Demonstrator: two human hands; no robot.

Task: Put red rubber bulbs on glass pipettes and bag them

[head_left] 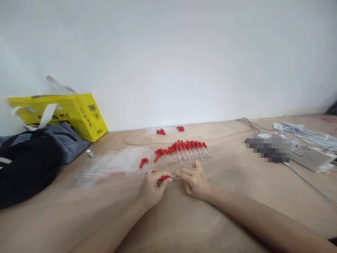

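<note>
My left hand (153, 186) pinches a red rubber dropper bulb (164, 178) between thumb and fingers. A thin clear glass tube (173, 176) runs from the bulb's open end into my right hand (194, 181), whose fingers are closed around it; its far part is hidden. Just beyond both hands lies a fanned row of droppers (184, 151), red bulbs facing away and clear tips toward me. Left of the row, a couple of loose red bulbs (143, 162) rest beside a few bare glass tubes (150, 159).
Clear zip bags (118, 163) spread to the left, near a small bottle (90, 153). More red bulbs (180, 129) lie near the wall. A yellow bag (92, 116) and a black bag (28, 168) stand at left. A power strip (312, 158) and cables occupy the right.
</note>
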